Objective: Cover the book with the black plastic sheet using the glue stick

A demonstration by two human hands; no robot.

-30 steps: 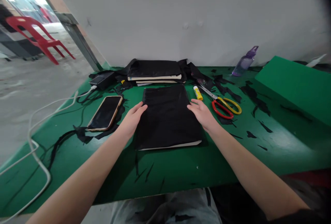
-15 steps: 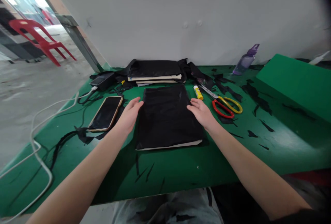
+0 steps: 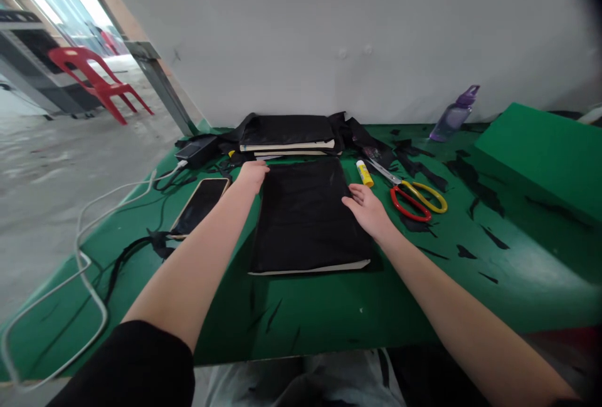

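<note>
**Both hands at the black-covered book on the green surface**

Nearest the camera, a pale lap shows below the front edge of the green surface (image 3: pixel 329 325), which is littered with black paper scraps. Both forearms reach forward over it. A black-covered book (image 3: pixel 305 212) lies flat in the middle, pale page edges facing the person. The right hand (image 3: pixel 369 209) rests against the book's right edge, its grip spread flat, pinching nothing. The left hand (image 3: pixel 253 175) is further out at the book's far left corner; its fingers curl downward, and whether its grip closes on anything cannot be told.

Left of the book lies a phone (image 3: pixel 200 203), partly hidden by the left forearm, with a white cable (image 3: pixel 84 256) looping beside it. Right of the book are a yellow glue stick (image 3: pixel 364 173) and scissors (image 3: pixel 416 197) with red and yellow handles. Beyond the book sits a stack of black-covered books (image 3: pixel 286 134) and a dark charger block (image 3: pixel 197 151). Far right are a green block (image 3: pixel 540 156) and a purple bottle (image 3: pixel 454 115). A white partition wall (image 3: pixel 352 37) backs the surface; a red chair (image 3: pixel 96 81) stands on the grey floor at left. No writing is readable.
</note>
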